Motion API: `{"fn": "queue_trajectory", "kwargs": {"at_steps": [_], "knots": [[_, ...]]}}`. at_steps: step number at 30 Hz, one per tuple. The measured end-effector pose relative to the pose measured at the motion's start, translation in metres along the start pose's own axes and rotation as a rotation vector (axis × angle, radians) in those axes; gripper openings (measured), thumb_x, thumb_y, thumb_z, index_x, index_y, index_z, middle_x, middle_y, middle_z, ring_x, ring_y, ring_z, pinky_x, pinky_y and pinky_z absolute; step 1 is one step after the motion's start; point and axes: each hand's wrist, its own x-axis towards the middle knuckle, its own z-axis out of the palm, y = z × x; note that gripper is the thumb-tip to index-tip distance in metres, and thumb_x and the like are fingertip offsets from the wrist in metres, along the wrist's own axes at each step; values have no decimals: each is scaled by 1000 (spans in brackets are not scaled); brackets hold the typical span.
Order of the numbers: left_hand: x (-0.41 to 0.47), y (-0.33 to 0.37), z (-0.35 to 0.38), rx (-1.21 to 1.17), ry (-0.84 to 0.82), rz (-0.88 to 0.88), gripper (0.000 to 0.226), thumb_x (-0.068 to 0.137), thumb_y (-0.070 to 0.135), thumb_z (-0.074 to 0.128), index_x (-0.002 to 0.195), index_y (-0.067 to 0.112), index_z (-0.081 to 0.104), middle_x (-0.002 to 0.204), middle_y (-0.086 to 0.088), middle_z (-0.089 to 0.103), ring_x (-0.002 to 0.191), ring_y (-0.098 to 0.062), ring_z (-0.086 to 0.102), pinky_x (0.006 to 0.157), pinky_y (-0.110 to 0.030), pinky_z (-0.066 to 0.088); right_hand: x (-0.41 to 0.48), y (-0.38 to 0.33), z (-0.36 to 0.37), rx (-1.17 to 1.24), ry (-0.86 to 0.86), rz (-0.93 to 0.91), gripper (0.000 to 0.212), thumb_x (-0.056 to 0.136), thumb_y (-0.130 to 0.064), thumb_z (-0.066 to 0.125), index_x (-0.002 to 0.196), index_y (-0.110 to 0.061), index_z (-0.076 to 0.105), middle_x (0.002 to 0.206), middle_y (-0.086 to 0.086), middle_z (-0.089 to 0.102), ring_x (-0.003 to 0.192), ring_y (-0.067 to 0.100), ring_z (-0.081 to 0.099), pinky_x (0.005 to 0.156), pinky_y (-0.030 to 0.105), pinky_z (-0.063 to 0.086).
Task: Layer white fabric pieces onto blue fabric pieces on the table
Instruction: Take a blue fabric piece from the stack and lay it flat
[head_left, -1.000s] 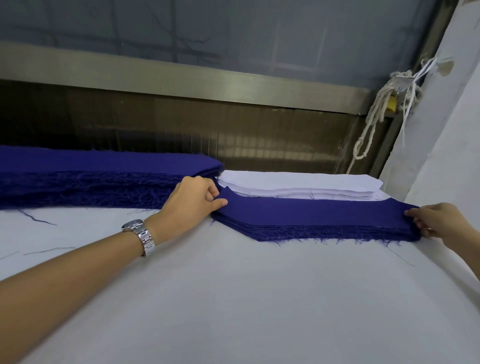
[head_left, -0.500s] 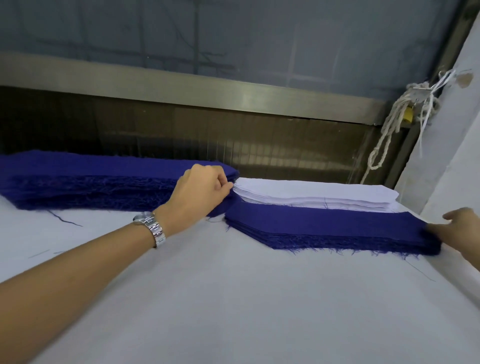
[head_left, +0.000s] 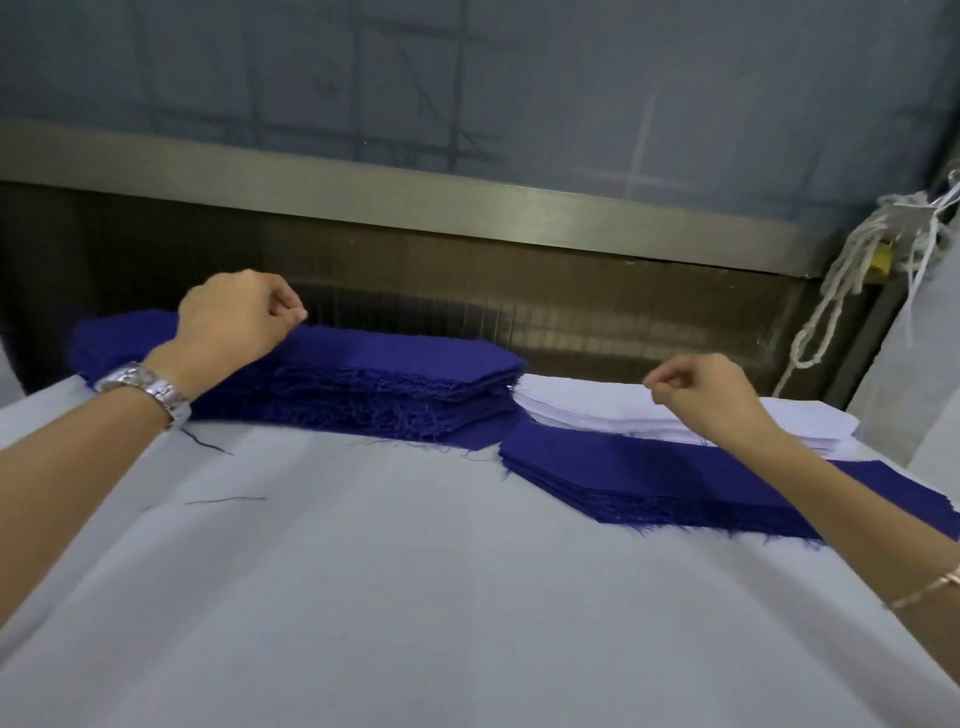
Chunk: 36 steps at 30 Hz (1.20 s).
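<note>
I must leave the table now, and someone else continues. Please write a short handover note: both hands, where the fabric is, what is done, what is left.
Left hand: fingers curled, nothing visibly held, over the tall blue stack.
Right hand: fingers curled the same, over the white stack.
White stack sits just behind the low blue stack on the table.
Done: stacks laid out.
Left: apparently all the layering; no single white piece lies on a blue top.
</note>
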Motion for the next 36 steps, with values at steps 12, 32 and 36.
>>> {"fn": "queue_trajectory", "kwargs": {"at_steps": [12,32,36], "knots": [[1,-62,-29,-87,-155,-92,20,95,26,64,113,20,70,110,-7,69,105,-28,62,94,-53,51,33,-104,94,194,-91,-94,22,100,-25,59,104,-11,75,102,4,72,99,20,63,87,35,50],[6,-58,-12,14,-275,-47,24,96,26,62,117,17,69,119,-8,65,109,-27,59,95,-45,49,66,-116,114,296,-177,85,26,94,-15,69,117,-2,70,119,12,67,113,26,60,96,34,49],[7,-59,-11,-23,-271,-56,24,95,23,64,117,15,70,119,-9,65,110,-28,59,97,-47,49,63,-116,112,327,-99,53,35,87,-11,76,121,-8,68,109,6,65,104,20,60,97,34,51]]}}
